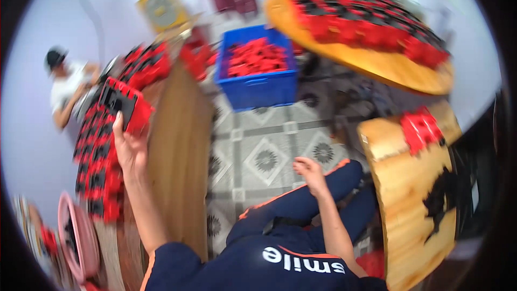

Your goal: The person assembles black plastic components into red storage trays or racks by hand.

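My left hand (131, 151) is raised over the left-hand table, closed on a boxy red plastic housing with a black face (119, 101). Below and behind that piece, rows of similar red-and-black housings (97, 156) cover the table. Over my right thigh hovers my right hand (309, 173), open with loosely bent fingers and nothing visible in it. Motion blurs its fingertips somewhat.
A blue crate (257, 94) of red parts stands on the tiled floor. More housings crowd a round wooden table (371, 67). On the right, a wooden bench (398, 183) bears red pieces (421, 130) and black parts (444, 199). A pink basin (86, 231) and two people are at left.
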Tool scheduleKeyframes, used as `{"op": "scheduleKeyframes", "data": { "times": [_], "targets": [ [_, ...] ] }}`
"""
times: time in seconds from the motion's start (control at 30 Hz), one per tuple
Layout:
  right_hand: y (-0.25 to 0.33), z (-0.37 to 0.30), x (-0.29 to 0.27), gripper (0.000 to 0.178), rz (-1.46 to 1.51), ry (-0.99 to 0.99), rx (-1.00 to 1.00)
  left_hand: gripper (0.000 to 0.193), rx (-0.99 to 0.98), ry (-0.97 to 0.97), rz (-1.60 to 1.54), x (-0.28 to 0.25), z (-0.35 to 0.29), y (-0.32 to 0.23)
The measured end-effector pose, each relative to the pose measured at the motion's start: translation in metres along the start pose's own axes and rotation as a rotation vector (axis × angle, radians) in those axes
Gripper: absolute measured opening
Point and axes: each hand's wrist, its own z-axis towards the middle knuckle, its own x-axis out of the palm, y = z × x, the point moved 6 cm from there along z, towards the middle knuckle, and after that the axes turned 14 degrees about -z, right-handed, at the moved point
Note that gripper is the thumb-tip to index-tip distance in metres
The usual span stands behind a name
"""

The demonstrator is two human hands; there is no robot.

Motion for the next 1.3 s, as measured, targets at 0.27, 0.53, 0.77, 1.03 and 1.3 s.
{"op": "scheduleKeyframes", "data": {
  "times": [0.27,0.53,0.77,1.03,1.3],
  "targets": [
    [0.021,-0.054,-0.043,0.03,0.091,-0.198,-0.11,0.042,-0.356,0.43,-0.053,0.201,0.038,0.184],
    [0.015,-0.088,-0.067,0.028,0.086,-0.357,-0.113,0.034,-0.223,0.392,-0.071,0.266,0.182,0.25],
    [-0.018,-0.078,-0.089,0.028,0.414,-0.437,-0.042,0.035,0.02,0.028,0.05,0.257,0.424,0.355],
    [-0.006,-0.048,-0.081,0.032,0.391,-0.458,0.047,0.028,-0.622,0.248,0.346,0.301,0.545,0.48],
    [0.001,-0.036,-0.089,0.033,0.399,-0.443,0.209,0.053,-0.745,0.589,0.436,0.372,0.513,0.535]
  ]
}}
